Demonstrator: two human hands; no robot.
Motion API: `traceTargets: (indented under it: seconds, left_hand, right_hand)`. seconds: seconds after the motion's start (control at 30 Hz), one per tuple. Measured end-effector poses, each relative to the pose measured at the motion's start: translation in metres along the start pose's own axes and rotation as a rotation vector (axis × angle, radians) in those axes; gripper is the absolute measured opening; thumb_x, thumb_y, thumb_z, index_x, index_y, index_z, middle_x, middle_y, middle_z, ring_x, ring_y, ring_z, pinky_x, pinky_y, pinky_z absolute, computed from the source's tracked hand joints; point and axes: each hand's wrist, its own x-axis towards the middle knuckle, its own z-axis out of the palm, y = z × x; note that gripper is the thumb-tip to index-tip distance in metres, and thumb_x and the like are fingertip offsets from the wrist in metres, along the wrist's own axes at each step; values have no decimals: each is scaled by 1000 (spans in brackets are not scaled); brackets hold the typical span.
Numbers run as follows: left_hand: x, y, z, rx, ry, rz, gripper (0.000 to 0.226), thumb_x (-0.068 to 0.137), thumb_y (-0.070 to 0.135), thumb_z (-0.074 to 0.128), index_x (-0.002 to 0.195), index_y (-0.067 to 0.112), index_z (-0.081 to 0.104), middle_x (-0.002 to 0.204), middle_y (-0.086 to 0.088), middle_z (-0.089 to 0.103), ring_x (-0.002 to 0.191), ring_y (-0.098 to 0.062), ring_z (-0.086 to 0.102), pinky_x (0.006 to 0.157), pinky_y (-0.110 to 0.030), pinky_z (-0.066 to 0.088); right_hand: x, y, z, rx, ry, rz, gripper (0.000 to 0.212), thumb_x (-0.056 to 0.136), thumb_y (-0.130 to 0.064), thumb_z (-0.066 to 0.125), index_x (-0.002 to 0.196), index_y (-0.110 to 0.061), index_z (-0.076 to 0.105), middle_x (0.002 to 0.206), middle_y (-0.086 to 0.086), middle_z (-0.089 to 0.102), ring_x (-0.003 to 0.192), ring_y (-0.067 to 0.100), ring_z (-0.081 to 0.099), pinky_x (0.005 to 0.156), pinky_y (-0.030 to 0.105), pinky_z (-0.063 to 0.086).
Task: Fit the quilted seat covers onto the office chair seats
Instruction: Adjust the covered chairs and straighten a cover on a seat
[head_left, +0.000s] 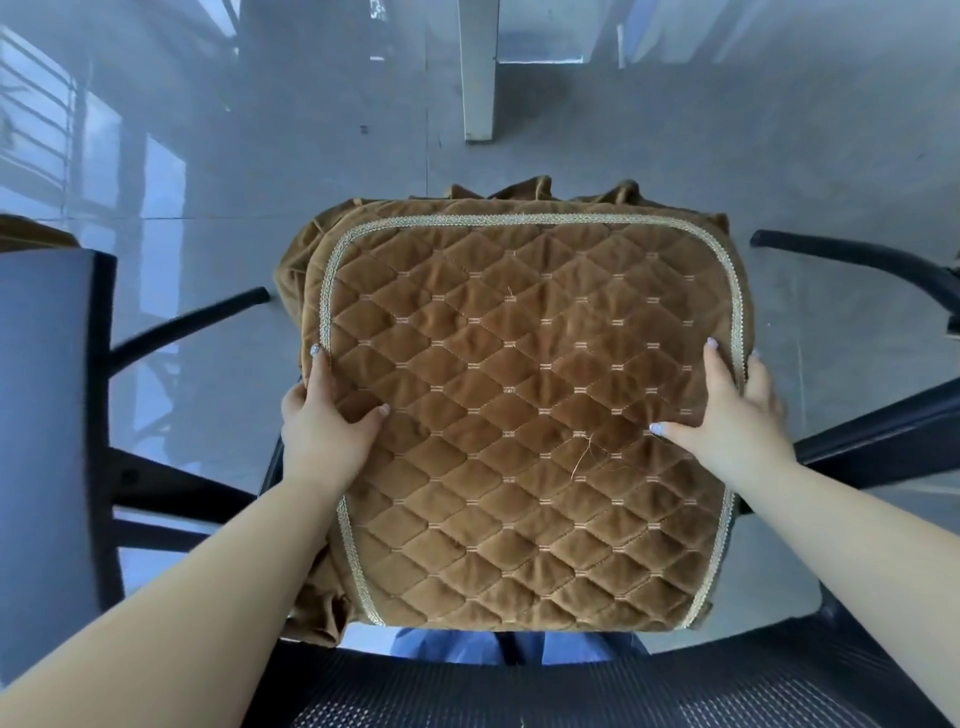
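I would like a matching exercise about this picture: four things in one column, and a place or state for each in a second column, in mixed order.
Things:
1. left hand
2. right hand
3. quilted seat cover
4. mesh chair back

Places or states:
A. brown, spread over the seat
B. black, at the bottom edge of the view
C. grips the cover's left edge
D. grips the cover's right edge

Pairs: 1-C, 2-D, 3-A, 4-B
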Motion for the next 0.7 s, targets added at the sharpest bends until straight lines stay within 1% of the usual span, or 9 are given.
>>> traceTargets:
  seconds: [0.23, 0.3, 0.37, 0.4, 0.47, 0.5, 0.53, 0.63, 0.7]
  left_hand:
    - [-7, 7, -2, 45, -17, -53, 94, 81, 35, 69, 151, 36, 6, 153, -15, 20, 137, -35, 31, 108, -45, 31]
    - [-16, 11, -6, 51, -33, -80, 93, 81, 34, 70, 151, 32, 9, 154, -15, 17, 138, -35, 29, 110, -46, 30]
    - [-30, 17, -11, 49, -69, -104, 86, 81, 35, 70, 150, 27, 18, 154, -16, 20, 137, -35, 32, 110, -47, 32]
    - [-39, 20, -14, 35, -93, -110, 80, 81, 36, 69, 148, 24, 26, 151, -15, 28, 133, -33, 37, 107, -46, 36]
    - [-63, 31, -22, -69, -148, -117, 63, 83, 36, 68, 139, 22, 43, 136, -5, 53, 117, -22, 54, 88, -34, 49]
    - [-76, 39, -27, -136, -182, -113, 54, 84, 36, 67, 134, 23, 49, 123, 4, 61, 106, -15, 59, 77, -27, 50]
    - [-89, 47, -31, -192, -210, -100, 47, 84, 37, 67, 128, 26, 54, 112, 12, 65, 98, -8, 61, 72, -24, 48]
    - [-128, 64, -60, -353, -203, -49, 37, 84, 39, 65, 120, 30, 60, 99, 18, 67, 87, -4, 61, 80, -28, 51]
    - [-148, 73, -79, -430, -172, -35, 35, 85, 37, 65, 119, 30, 60, 101, 16, 68, 92, -6, 63, 89, -33, 52]
  right_hand:
    - [-2, -5, -5, 54, -33, 28, 107, 75, -47, 74, 150, -34, -2, 158, 14, -7, 141, 41, 12, 109, 48, 27]
    - [-8, -12, -11, 91, -27, 51, 101, 76, -42, 74, 151, -30, 6, 158, 16, -2, 143, 40, 10, 110, 48, 26]
    - [-20, -21, -18, 169, -3, 26, 83, 79, -34, 73, 148, -24, 26, 156, 17, 15, 141, 36, 19, 109, 46, 28]
    - [-27, -27, -21, 223, -8, -13, 69, 81, -30, 71, 142, -22, 39, 150, 15, 30, 136, 32, 31, 106, 42, 33]
    - [-48, -44, -31, 349, -95, -108, 42, 84, -23, 67, 124, -22, 57, 128, 5, 59, 114, 18, 55, 91, 30, 44]
    - [-59, -56, -36, 406, -157, -152, 33, 84, -21, 66, 117, -23, 61, 115, -1, 66, 102, 12, 61, 81, 24, 46]
    - [-71, -67, -42, 445, -202, -205, 28, 85, -20, 66, 112, -25, 62, 106, -6, 68, 94, 8, 63, 74, 18, 45]
    - [-112, -113, -71, 481, -248, -394, 24, 86, -25, 66, 109, -30, 61, 95, -15, 64, 85, -1, 61, 65, 7, 39]
    - [-137, -139, -93, 497, -231, -481, 22, 86, -27, 67, 106, -33, 60, 92, -19, 62, 82, -3, 59, 64, 5, 38]
